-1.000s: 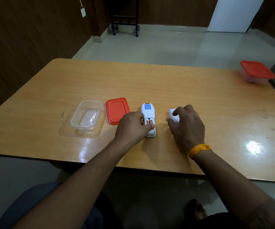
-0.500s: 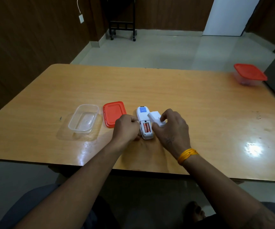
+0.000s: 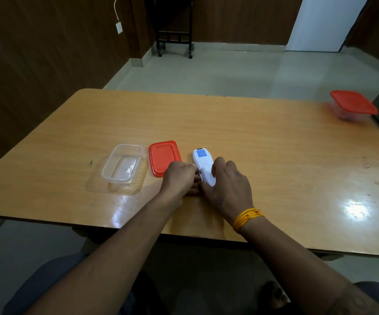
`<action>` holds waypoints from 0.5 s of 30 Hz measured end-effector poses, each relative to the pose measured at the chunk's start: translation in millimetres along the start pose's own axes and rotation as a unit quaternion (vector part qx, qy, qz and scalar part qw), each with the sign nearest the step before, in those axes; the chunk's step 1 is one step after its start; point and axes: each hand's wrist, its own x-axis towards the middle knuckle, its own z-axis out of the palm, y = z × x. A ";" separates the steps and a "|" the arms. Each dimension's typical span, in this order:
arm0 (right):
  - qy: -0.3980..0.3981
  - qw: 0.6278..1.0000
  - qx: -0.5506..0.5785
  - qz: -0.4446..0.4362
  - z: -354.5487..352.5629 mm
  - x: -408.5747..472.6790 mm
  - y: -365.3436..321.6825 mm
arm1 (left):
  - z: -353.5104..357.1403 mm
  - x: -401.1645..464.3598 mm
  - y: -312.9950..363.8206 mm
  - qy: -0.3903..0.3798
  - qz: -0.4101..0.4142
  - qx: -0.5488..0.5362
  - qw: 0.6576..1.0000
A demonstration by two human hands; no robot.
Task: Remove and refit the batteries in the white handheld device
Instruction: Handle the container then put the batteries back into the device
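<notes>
Refitting the battery cover

The device [image 3: 203, 164] lies on the table [image 3: 263, 144] beside a red lid [image 3: 164, 156]; the right hand [image 3: 228, 185] presses its cover [image 3: 208, 176], seemingly half seated, while the left hand [image 3: 179, 178] pinches the device's edge. Next: slide it shut.

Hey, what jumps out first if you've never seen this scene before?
Both hands meet at the table's near middle: the left hand and right hand close around a white handheld device. Just left lie a loose red lid and an empty clear container; a lidded container sits far right.
</notes>
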 end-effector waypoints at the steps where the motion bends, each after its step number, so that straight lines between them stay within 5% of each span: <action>1: 0.007 1.000 0.008 0.001 -1.4 0.6 0.2 | -0.2 -0.4 0.4 0.003 0.001 0.008 1.000; 6: 0.015 0.999 0.045 -0.005 -4.2 -0.5 7.7 | 1.1 -0.9 2.3 0.026 0.009 -0.008 1.000; 11: 0.034 0.976 0.199 0.082 -14.2 1.2 16.4 | 7.3 0.0 -0.5 -0.012 -0.037 -0.102 0.994; 15: 0.039 0.980 0.197 0.014 -18.0 -9.1 16.0 | 7.0 2.5 -0.9 -0.035 -0.075 -0.162 0.983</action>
